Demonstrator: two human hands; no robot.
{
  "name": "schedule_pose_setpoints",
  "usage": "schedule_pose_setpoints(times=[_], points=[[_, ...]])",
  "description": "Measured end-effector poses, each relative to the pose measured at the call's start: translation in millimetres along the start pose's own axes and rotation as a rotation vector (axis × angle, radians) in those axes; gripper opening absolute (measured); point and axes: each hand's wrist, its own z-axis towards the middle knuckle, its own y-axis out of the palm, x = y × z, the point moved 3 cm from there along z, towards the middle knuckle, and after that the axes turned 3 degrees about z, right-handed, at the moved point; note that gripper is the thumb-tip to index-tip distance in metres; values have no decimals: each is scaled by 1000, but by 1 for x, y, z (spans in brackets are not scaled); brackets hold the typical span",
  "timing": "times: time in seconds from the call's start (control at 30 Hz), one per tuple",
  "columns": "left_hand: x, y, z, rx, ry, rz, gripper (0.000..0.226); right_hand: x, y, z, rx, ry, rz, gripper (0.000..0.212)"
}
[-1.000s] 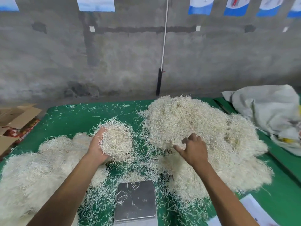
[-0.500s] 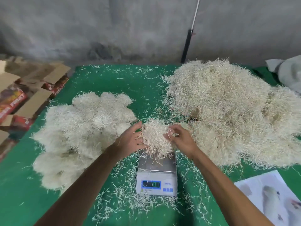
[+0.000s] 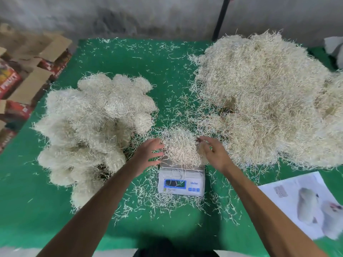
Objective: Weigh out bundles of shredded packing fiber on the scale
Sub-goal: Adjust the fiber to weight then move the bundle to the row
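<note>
A bundle of fiber (image 3: 181,148) is set on the scale (image 3: 181,179), near centre of the worktop (image 3: 167,75). It is flanked by the left hand (image 3: 148,153) and right hand (image 3: 213,152), fingers spread, nothing gripped. Next, the display should be read.

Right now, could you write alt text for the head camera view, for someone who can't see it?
A fiber bundle sits on a small scale, with the left hand and right hand open on either side of it. On the green table, finished bundles lie left and a loose pile right.
</note>
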Motion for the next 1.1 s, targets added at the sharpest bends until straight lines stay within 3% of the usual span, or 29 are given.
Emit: schedule_pose_setpoints(times=[0.17,0.33,0.57,0.93,1.0,1.1], points=[[10,-2,7,173,-1,-41,36,-17,-10,-2,46,-93,-53,36],[0,-3,15,153,43,-32,26,-14,-11,-6,22,-60,-17,38],[-3,0,14,133,60,-41,33,-13,-4,-13,47,24,184,38],[-5,-8,15,144,44,-44,33,-17,-14,-9,77,34,209,40],[-5,-7,15,148,44,-56,35,-18,-14,-8,71,19,179,45],[-9,-4,14,136,21,-86,34,-20,0,-2,15,-18,-90,76]])
